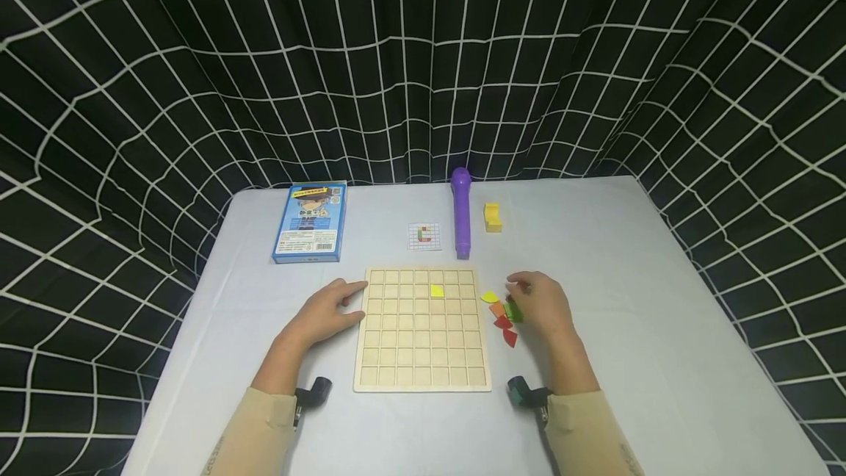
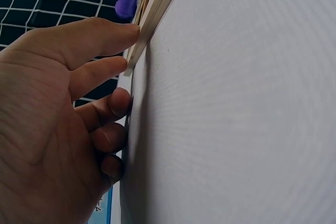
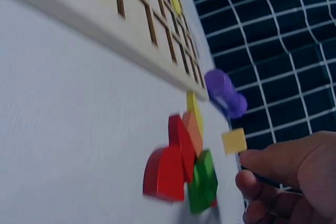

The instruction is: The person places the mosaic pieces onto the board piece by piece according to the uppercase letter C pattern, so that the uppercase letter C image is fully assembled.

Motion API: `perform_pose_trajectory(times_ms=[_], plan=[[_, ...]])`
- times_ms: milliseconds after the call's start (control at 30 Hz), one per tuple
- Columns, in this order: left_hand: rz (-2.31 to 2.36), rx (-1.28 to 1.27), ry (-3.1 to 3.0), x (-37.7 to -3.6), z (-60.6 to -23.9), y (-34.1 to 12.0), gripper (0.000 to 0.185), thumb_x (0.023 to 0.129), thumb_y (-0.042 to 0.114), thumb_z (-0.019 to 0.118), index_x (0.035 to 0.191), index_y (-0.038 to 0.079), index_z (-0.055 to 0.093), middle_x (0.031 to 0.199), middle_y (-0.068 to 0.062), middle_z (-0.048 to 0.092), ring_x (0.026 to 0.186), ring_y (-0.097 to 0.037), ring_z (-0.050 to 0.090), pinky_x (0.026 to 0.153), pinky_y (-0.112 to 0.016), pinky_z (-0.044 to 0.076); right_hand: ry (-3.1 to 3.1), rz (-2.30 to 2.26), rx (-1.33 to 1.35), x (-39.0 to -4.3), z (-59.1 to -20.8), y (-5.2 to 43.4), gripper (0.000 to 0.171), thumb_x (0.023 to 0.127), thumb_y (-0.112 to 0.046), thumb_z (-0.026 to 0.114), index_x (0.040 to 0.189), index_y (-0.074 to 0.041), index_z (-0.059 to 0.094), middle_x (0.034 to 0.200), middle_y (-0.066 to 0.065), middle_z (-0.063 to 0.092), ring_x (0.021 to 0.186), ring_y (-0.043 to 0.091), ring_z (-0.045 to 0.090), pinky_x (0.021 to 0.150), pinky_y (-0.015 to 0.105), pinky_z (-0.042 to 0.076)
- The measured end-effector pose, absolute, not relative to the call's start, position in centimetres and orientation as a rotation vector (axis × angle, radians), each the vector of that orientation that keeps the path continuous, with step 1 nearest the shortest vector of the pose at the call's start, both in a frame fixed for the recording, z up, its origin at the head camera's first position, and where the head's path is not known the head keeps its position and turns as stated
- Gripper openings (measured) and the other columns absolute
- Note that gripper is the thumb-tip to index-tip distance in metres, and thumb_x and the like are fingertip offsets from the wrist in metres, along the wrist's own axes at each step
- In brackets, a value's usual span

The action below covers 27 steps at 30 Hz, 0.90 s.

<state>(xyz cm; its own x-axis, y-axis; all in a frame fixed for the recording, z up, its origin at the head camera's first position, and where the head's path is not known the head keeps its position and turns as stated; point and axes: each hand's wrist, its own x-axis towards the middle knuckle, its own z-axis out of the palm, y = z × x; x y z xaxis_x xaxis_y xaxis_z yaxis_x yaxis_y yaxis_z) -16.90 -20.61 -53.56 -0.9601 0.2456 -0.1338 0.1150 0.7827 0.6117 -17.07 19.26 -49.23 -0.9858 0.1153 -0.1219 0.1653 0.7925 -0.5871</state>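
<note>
Head view gave me the whole layout: my left hand point(image 1: 328, 312) lay flat on the grey table point(image 1: 661, 300), fingers straight, fingertips touching the left edge of the wooden grid board point(image 1: 423, 329). My right hand point(image 1: 543, 305) sat just right of the board, over a small cluster of coloured pieces point(image 1: 502, 314) in yellow, orange, red and green. One yellow piece point(image 1: 437, 290) sat in a cell in the upper part of the board. Behind the board I saw a pattern card point(image 1: 424, 236), a purple cylinder point(image 1: 460, 213) lying lengthwise, a yellow block point(image 1: 492, 217) beside it, and a blue box point(image 1: 311, 222) off to the left.

From the left wrist, I saw only what the head view could not resolve: the top two fingers point(image 2: 105, 38) pressed against the board's thin edge point(image 2: 157, 3), the lower ones resting on the table, nothing gripped.

From the right wrist, the pieces showed clearly as separate shapes: a red one point(image 3: 165, 174) partly blurred, a green one point(image 3: 203, 181) next to it, orange and yellow behind. My fingers point(image 3: 278, 163) there were curled and close beside the green piece, but I could not tell whether they touched or pinched it, and the head view hid that contact too.
</note>
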Motion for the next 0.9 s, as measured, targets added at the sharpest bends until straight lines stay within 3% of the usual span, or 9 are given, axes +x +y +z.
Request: perform_pose_trajectory(times_ms=[133,500,733,900], plan=[[0.927,0.291,2.774,-16.9,-53.6,-20.6,0.063,0.088,0.033,0.079,0.146,0.018,0.060,0.089,0.002,0.048,0.078,-0.016,0.046,0.070,-0.036,0.040,2.860,-0.946,0.308,-16.9,-49.7,20.0,0.029,0.100,-0.016,0.063,0.124,-0.002,0.070,0.129,0.023,0.063,0.120,0.040,0.055,0.102,0.056,0.045],[0.916,0.265,2.773,-16.8,-53.5,-20.5,0.064,0.087,0.034,0.080,0.146,0.018,0.059,0.090,0.001,0.048,0.079,-0.016,0.047,0.071,-0.036,0.041,2.724,-0.908,0.316,-16.7,-50.0,21.2,0.041,0.091,-0.027,0.076,0.123,-0.003,0.071,0.120,0.020,0.064,0.110,0.038,0.056,0.094,0.056,0.049],[0.909,0.267,2.773,-16.8,-53.5,-20.6,0.064,0.088,0.034,0.079,0.146,0.018,0.059,0.090,0.001,0.048,0.080,-0.016,0.047,0.071,-0.036,0.041,2.813,-0.775,0.285,-16.7,-49.7,21.2,0.037,0.089,-0.028,0.076,0.113,0.000,0.071,0.096,0.011,0.066,0.090,0.031,0.058,0.081,0.048,0.049],[0.908,0.255,2.770,-16.8,-53.5,-20.5,0.064,0.088,0.034,0.080,0.146,0.019,0.059,0.091,0.001,0.049,0.080,-0.016,0.047,0.071,-0.036,0.041,2.834,-0.753,0.298,-16.8,-49.7,20.8,0.036,0.089,-0.026,0.077,0.112,0.000,0.071,0.092,0.011,0.065,0.087,0.031,0.058,0.078,0.046,0.050]])
